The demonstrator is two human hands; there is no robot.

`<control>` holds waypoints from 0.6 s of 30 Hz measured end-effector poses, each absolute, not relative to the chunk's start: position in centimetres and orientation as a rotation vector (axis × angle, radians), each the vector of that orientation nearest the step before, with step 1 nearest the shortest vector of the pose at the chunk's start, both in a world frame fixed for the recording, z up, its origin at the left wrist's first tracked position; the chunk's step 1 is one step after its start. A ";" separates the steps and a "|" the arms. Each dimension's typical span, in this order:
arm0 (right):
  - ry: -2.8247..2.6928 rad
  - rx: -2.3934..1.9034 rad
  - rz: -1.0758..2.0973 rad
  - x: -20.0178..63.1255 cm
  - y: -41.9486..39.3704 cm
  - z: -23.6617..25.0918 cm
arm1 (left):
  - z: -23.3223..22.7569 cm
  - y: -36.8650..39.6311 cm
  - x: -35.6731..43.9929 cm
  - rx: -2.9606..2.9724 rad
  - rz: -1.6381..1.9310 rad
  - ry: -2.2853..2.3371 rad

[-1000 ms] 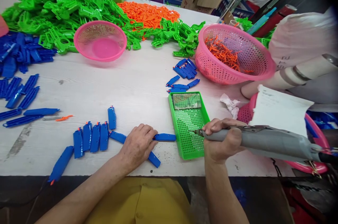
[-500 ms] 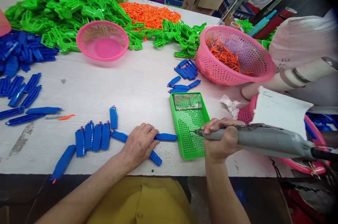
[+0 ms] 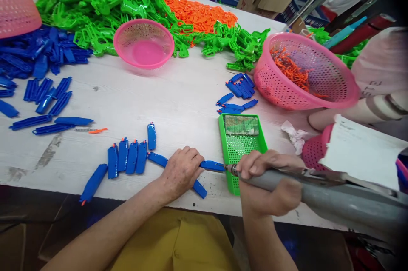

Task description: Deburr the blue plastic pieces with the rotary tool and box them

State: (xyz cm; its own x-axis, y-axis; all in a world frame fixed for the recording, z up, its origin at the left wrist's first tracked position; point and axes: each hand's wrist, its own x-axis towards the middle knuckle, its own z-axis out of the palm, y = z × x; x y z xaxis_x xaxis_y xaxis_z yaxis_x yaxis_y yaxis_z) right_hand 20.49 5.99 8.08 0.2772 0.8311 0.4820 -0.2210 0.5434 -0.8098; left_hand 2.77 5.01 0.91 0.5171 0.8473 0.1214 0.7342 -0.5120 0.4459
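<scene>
My left hand (image 3: 182,169) is closed over a long blue plastic piece (image 3: 213,166) on the table. Two more blue pieces (image 3: 158,159) (image 3: 199,188) stick out beside and below that hand. In my right hand (image 3: 269,181) is a grey electric screwdriver (image 3: 338,192), held level and pointing left. Its tip is at the right end of the held blue piece, apparently touching it. Behind the tip lies a green perforated tray (image 3: 223,137) with a screen-like block (image 3: 241,125) at its far end. Several blue pieces with orange tips (image 3: 131,157) stand in a row left of my left hand.
Pink baskets (image 3: 144,63) (image 3: 306,100) stand farther back, the right one holding small orange parts. Green plastic shells (image 3: 92,5), orange parts (image 3: 204,15) and blue pieces (image 3: 41,54) are heaped along the back and left. Crumpled tissue (image 3: 293,137) lies right of the tray.
The screwdriver has moved left and its tip has come from over the tray to the blue piece's end. My left hand keeps its hold. The whole view has shifted.
</scene>
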 end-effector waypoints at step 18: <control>-1.113 -0.721 0.852 17.5 6.6 6.5 | 1.1 5.0 3.1 2.425 0.452 1.316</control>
State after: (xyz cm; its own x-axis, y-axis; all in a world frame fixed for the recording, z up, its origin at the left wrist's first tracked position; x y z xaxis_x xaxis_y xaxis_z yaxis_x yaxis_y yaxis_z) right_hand 17.50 6.61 6.54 0.2054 0.8653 0.4573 -0.2157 0.4958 -0.8412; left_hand 3.09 5.03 1.11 0.5190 0.8474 0.1124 0.7377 -0.5104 0.4418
